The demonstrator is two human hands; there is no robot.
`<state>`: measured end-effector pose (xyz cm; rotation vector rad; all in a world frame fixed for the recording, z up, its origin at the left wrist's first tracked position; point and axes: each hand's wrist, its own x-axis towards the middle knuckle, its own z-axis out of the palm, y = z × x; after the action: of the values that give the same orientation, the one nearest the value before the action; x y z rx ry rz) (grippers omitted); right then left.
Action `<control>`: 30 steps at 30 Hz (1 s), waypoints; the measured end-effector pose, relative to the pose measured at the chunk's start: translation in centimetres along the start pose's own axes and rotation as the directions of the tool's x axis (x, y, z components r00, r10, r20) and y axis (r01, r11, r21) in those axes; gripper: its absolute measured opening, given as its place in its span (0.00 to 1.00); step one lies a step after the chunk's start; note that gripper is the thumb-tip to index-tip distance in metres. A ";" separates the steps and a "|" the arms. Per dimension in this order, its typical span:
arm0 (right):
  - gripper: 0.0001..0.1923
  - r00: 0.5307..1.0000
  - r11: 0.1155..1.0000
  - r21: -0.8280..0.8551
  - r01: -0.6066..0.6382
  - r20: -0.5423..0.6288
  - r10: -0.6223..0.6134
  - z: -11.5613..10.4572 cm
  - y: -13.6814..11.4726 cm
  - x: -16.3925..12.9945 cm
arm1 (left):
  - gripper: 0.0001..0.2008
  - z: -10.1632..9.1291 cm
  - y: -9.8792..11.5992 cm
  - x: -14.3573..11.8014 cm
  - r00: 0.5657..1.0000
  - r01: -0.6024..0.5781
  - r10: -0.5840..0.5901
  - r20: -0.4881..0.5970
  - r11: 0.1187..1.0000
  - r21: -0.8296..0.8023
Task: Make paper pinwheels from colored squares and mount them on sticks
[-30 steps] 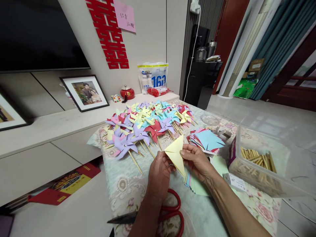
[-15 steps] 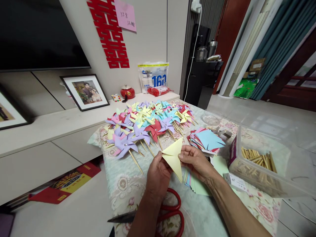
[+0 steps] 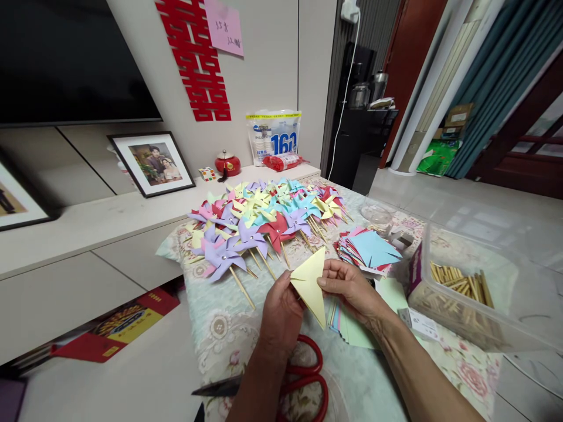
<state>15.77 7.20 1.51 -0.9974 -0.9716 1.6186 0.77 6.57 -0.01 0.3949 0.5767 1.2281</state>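
Note:
Between my two hands is a pale yellow sheet of paper [image 3: 311,286], folded into a triangle with a slit running in from its left corner. My left hand [image 3: 281,310] grips that corner, thumb on top and fingers underneath. With thumb and fingertips, my right hand [image 3: 345,287] pinches the folded right edge. Red-handled scissors [image 3: 319,351] lie on the cloth, partly covered by my left forearm. Beyond my hands are finished paper pinwheels [image 3: 250,235] on sticks, in purple, red, yellow and blue.
Cut paper squares [image 3: 373,247] are piled right of the pinwheels, and more coloured sheets [image 3: 358,331] lie under my right wrist. At the right stands a clear plastic box [image 3: 466,313] holding wooden sticks, with a small white box [image 3: 420,324] beside it. A cabinet [image 3: 105,220] borders the table.
The yellow paper has tilted slightly and its two layers lie a little differently. Both hands keep their hold, with only slight movement.

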 end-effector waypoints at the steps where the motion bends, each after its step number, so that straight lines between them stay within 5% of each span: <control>1: 0.16 1.000 1.000 -0.002 0.001 0.007 -0.001 0.0 0.0 0.0 | 0.13 0.0 0.0 0.0 1.000 0.006 -0.006 0.001 1.000 0.003; 16: 0.14 0.994 0.991 -0.105 0.085 0.081 -0.077 -0.5 0.0 -0.2 | 0.04 -0.3 -0.3 0.2 0.993 -0.065 0.075 -0.088 0.992 0.110; 21: 0.19 0.995 0.995 -0.030 0.095 0.017 -0.095 -0.8 0.0 -0.1 | 0.05 -0.4 -0.4 0.3 0.968 -0.176 0.213 -0.130 0.952 0.250; 26: 0.26 0.979 0.981 0.053 0.186 -0.100 -0.180 -1.1 -0.6 -0.2 | 0.04 -0.4 -0.8 0.1 0.844 -0.379 0.529 -0.095 0.711 0.591; 30: 0.26 0.944 0.946 -0.094 0.311 -0.080 -0.319 -1.3 -1.0 -0.7 | 0.05 -0.2 -0.6 -0.3 0.711 -0.526 0.684 0.161 0.367 0.767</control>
<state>17.46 6.90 2.10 -0.9104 -1.0781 1.2643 1.04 6.05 -0.49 1.3643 1.2153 1.7066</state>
